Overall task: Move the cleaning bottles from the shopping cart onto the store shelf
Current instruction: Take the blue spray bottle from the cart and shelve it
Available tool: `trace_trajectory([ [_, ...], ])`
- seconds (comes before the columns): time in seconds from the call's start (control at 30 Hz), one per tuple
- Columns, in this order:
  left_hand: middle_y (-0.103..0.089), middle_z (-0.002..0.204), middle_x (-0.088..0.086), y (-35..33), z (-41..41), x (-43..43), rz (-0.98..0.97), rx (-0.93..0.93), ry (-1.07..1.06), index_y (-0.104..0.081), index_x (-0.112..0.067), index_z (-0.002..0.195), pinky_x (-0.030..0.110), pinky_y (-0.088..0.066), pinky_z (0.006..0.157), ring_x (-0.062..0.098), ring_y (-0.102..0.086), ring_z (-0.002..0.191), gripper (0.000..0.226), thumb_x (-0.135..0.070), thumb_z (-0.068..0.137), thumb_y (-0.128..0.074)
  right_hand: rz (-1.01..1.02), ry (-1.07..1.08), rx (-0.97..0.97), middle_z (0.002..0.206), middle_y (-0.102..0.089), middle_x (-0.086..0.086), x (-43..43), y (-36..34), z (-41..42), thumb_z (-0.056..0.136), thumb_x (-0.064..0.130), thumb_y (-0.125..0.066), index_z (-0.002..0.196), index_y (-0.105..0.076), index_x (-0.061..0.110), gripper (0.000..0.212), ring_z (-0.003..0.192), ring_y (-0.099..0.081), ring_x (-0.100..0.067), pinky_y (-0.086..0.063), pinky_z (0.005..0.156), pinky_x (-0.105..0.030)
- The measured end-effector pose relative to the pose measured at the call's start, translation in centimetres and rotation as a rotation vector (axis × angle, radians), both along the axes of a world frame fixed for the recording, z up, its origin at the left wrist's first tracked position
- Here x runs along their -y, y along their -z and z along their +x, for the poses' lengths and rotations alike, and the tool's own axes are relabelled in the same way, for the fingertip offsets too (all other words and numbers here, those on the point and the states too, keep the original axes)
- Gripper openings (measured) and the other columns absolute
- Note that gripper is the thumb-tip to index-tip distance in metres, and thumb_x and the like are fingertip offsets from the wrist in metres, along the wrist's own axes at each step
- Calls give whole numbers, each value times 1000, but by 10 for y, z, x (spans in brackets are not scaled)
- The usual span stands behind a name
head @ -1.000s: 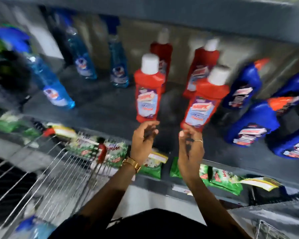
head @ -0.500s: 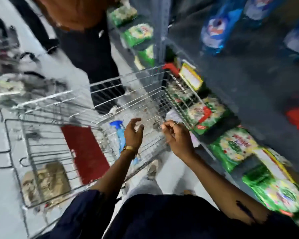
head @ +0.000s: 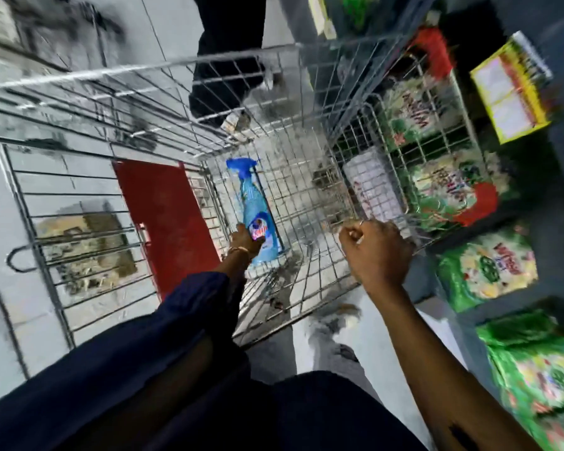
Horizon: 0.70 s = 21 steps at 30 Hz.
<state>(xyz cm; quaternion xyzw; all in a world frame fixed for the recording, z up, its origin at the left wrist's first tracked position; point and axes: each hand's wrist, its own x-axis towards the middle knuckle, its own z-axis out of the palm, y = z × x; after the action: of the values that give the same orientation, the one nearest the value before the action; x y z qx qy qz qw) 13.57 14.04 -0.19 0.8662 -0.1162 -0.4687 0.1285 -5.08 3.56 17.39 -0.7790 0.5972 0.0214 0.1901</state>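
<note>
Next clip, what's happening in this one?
A person is leaning over a wire shopping cart beside a store shelf. The left hand has reached down into the basket and is closing around the lower body of a blue spray bottle lying on the cart floor. The right hand is fisted at the cart's near rim. Green packets fill the shelf to the right. The bottle hasn't been lifted yet.
</note>
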Motion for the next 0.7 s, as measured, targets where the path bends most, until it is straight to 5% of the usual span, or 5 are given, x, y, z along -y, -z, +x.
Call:
trace_trajectory([
  [0.13,-52,124,27,16,-4,-2,-7,-71,-189,-34,16,127,30,-51,77,39,-54,110,55,-17,90,-58,-16,-22,-48,72,-71,-19,-2,4,2,79,29,-65,76,-72,14,17,68,-64,-39,-27,57,-30],
  [0.27,-58,110,22,23,4,1,25,-112,-288,-50,16,117,43,-44,80,30,-57,101,58,-28,84,-67,-47,-72,-90,75,-73,-14,-2,7,0,83,32,-61,79,-71,17,19,69,-65,-36,-26,58,-29],
  [0.47,-59,99,17,10,2,9,-36,-185,-280,-55,7,110,35,-51,68,25,-58,87,42,-19,81,-70,-20,-78,-6,93,-74,-4,-2,14,-5,88,37,-55,95,-70,22,22,80,-66,-27,-34,60,-28],
  [0.57,-60,99,22,-12,-3,17,-124,-211,-303,-54,1,97,37,-52,68,25,-57,81,26,-13,82,-69,-13,-75,39,99,-73,-3,-2,12,-6,90,35,-54,99,-69,24,20,84,-66,-27,-33,62,-27],
  [0.7,-60,119,29,-63,-16,30,-304,-278,-301,-51,3,112,46,-56,75,32,-63,94,36,-15,84,-66,22,-60,72,102,-72,-4,-3,9,-7,93,33,-50,102,-66,25,20,89,-64,-27,-35,65,-29],
])
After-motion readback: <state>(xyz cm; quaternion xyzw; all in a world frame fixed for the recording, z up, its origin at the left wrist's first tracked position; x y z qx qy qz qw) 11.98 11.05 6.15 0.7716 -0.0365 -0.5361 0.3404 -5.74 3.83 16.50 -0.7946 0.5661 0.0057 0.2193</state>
